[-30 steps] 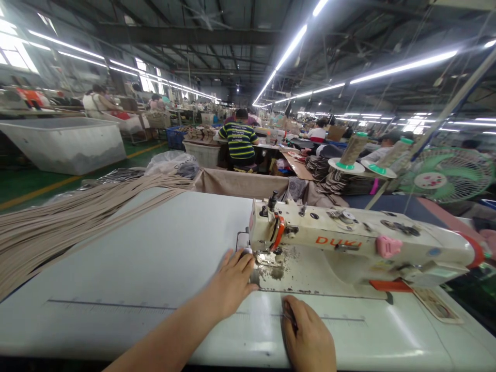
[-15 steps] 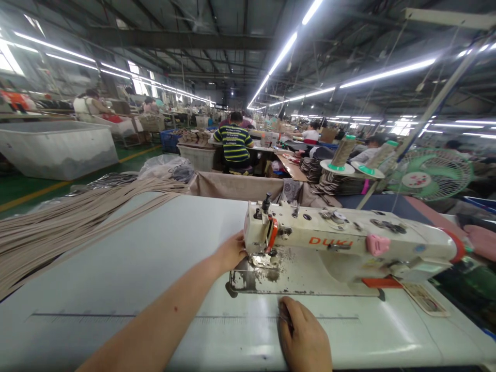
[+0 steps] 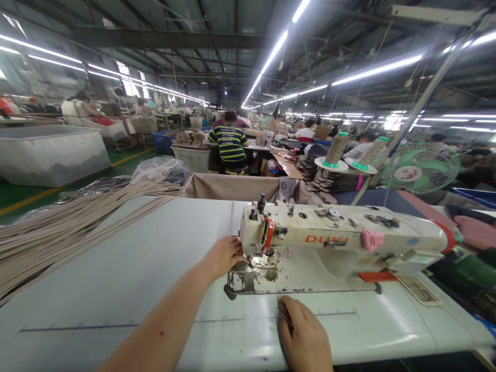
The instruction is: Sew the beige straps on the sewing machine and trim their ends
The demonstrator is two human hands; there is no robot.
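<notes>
My left hand (image 3: 223,257) reaches to the needle end of a white sewing machine (image 3: 294,232), its fingers bent together just left of the presser foot (image 3: 261,261). A narrow beige fabric strip (image 3: 233,217) runs back across the table from those fingertips, which seem closed on its near end; the end itself is hidden. On the table in front of the machine bed rests my right hand (image 3: 306,336), curled closed around something small and dark, mostly covered by the fingers.
A bundle of long beige strips (image 3: 89,222) lies over the table's left side. Behind the table stands a fabric-lined bin (image 3: 232,186). Thread cones (image 3: 336,150) and a green fan (image 3: 420,168) stand back right. A person in a striped shirt (image 3: 228,143) sits ahead.
The view has shifted slightly. My left hand has drawn back a little from the machine head, and a beige strip now shows behind its fingers. My right hand stays in place.
</notes>
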